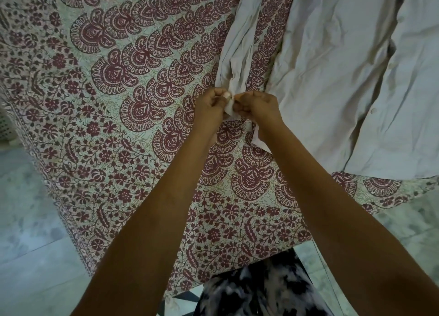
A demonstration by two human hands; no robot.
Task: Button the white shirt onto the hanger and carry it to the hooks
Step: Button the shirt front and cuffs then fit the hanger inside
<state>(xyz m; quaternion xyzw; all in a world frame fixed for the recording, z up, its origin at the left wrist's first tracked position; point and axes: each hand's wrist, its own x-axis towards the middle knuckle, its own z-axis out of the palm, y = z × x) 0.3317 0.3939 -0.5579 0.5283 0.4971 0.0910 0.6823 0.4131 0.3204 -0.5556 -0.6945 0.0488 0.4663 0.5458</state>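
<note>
**A:** Fingers?

**B:** Both sets curled tight. Left hand [212,106] and right hand [255,104] pinch the cuff [229,108] from either side, knuckles nearly touching. Left thumb nail sits right on the fabric edge. Can't make out a button or a buttonhole, hidden between the fingertips.

**A:** Which part of the garment?

**B:** End of the sleeve [240,42]. It runs from the hands up towards the top of the view, crumpled lengthwise. A loose flap of the cuff hangs below the right wrist.

**A:** Rest of the white shirt [332,78]?

**B:** Lying flat, right side of the view, wrinkled. Front placket visible with a few buttons [373,110] along it. A strip of bedsheet shows between sleeve and body.

**A:** Surface?

**B:** Bed with a printed sheet [107,90], maroon paisley and floral on a pale ground. Sheet edge hangs over pale tiled floor [28,220] on the left. Person stands at the near edge; patterned black and white clothing [256,289] at bottom.

**A:** Hanger?

**B:** Can't tell.
</note>
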